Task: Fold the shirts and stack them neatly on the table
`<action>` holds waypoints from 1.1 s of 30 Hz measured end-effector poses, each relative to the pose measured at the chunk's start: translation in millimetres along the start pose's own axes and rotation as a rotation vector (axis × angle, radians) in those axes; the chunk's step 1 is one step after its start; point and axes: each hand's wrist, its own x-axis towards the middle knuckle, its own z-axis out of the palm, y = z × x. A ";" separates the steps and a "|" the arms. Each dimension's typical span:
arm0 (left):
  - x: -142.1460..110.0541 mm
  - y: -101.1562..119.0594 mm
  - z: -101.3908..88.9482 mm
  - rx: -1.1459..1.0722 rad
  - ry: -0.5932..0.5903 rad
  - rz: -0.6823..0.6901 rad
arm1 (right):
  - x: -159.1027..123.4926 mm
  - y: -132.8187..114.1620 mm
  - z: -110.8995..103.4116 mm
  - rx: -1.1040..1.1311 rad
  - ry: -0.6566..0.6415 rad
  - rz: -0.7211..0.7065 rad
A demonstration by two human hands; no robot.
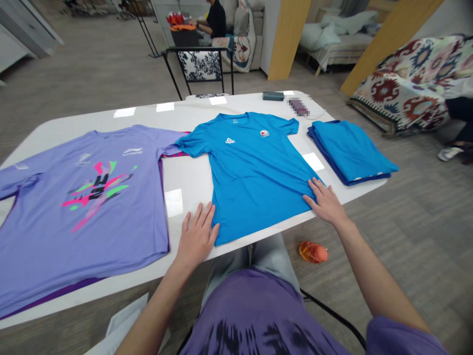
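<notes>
A blue T-shirt (251, 167) lies spread flat, front up, on the white surface (185, 187), its hem at the near edge. The left hand (197, 236) rests flat at the shirt's near left hem corner, fingers (201, 214) spread wide, gripping nothing. The right hand (325, 202) presses flat on the near right hem corner, fingers likewise open. A purple T-shirt (81, 207) lies flat toward the left edge. A folded blue stack (349, 150) sits at the right edge. An orange object (313, 252) lies on the floor.
</notes>
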 end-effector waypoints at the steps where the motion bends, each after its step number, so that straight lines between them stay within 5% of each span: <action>1: -4.4 3.8 0.6 0.002 0.002 -0.012 | -0.5 -2.1 -2.2 -0.001 0.005 0.013; 4: -13.3 11.7 -3.3 0.005 -0.012 -0.037 | -3.1 -28.7 -15.1 0.032 0.069 0.031; 8: 18.7 -14.0 -24.3 -0.035 -0.015 -0.074 | -12.6 -119.1 -32.0 0.191 0.114 -0.181; 13: 163.8 -119.3 -44.6 -0.190 0.152 -0.272 | -23.8 -255.1 -30.5 0.376 -0.038 -0.526; 17: 276.7 -187.8 -34.3 -0.224 0.104 -0.464 | -21.2 -320.3 -15.6 0.351 -0.107 -0.619; 23: 344.6 -215.1 -7.6 -0.220 0.090 -0.633 | -14.6 -337.2 3.9 0.289 -0.143 -0.639; 28: 358.1 -238.1 -6.9 -0.236 0.102 -0.662 | -12.8 -323.0 9.6 0.327 -0.173 -0.740; 33: 356.8 -253.0 -17.8 -0.414 0.234 -0.717 | -8.5 -317.0 4.9 0.280 -0.164 -0.774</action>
